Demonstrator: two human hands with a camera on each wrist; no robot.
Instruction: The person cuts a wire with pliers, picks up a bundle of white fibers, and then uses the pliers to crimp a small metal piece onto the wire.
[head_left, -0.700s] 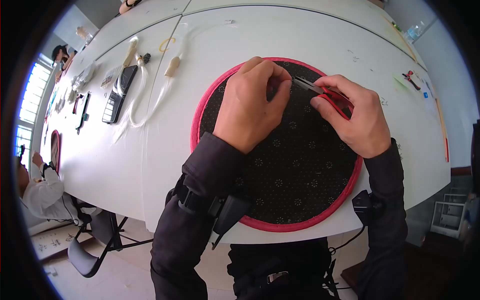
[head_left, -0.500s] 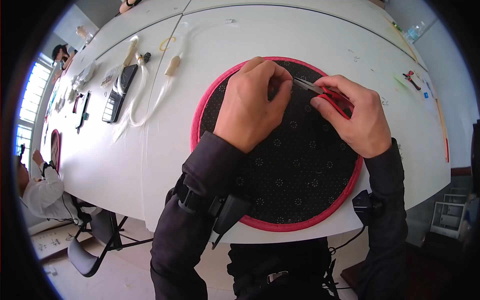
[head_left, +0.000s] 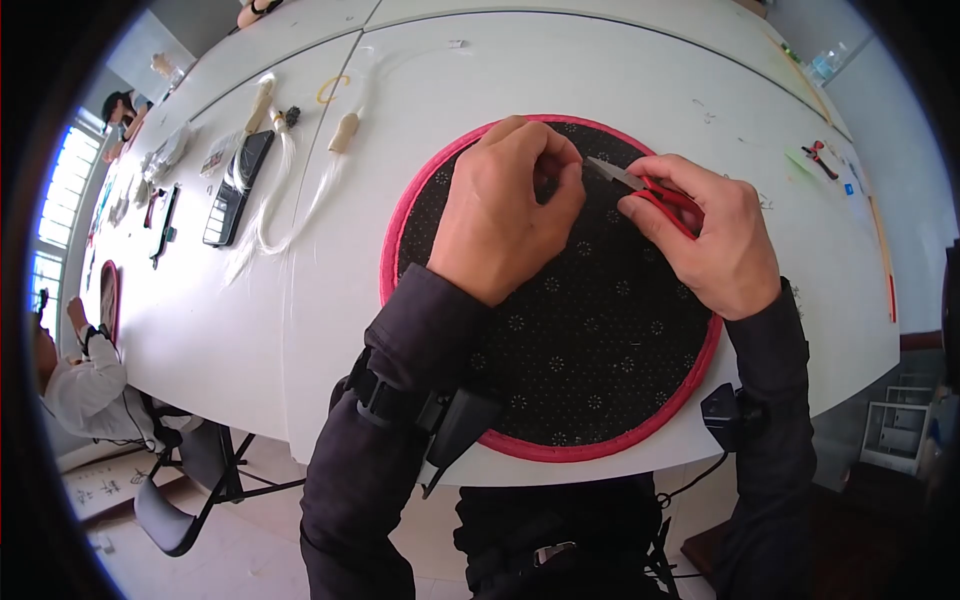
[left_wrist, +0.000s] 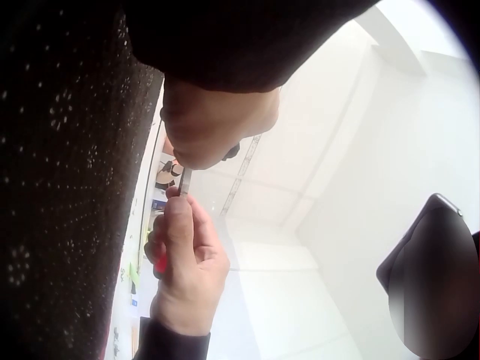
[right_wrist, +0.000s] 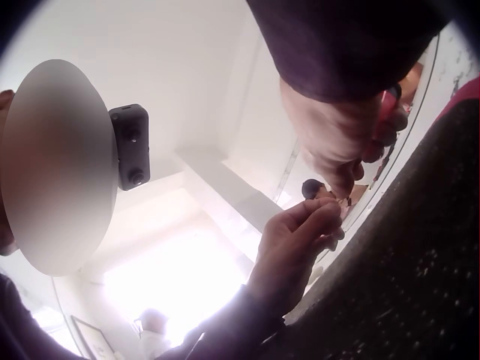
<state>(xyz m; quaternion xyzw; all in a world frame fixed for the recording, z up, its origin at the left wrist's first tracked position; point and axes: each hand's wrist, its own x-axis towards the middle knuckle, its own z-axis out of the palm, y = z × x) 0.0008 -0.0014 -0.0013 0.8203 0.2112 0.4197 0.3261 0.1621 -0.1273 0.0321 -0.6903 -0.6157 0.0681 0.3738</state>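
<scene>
Above the round black mat with a red rim point(head_left: 560, 400), my right hand point(head_left: 715, 235) grips red-handled pliers point(head_left: 655, 193), their metal jaws pointing left toward the left hand's fingertips. My left hand point(head_left: 510, 210) is bent with thumb and forefinger tips together; whatever small thing they pinch is too small to make out. A narrow gap lies between the plier tips and those fingers in the head view. In the left wrist view the right hand point(left_wrist: 189, 262) holds the pliers upright. The right wrist view has the left hand point(right_wrist: 289, 247) with its fingertips pinched together.
To the left on the white table point(head_left: 340, 260) lie a black phone point(head_left: 240, 190), pale fibre bundles point(head_left: 285, 180) and a wooden-handled piece point(head_left: 345, 132). Another pair of pliers point(head_left: 822, 160) lies at the right. Another person in white point(head_left: 88, 385) sits at the far left.
The plier jaws have parted slightly from the left fingertips. Both hands otherwise keep nearly the same place over the mat.
</scene>
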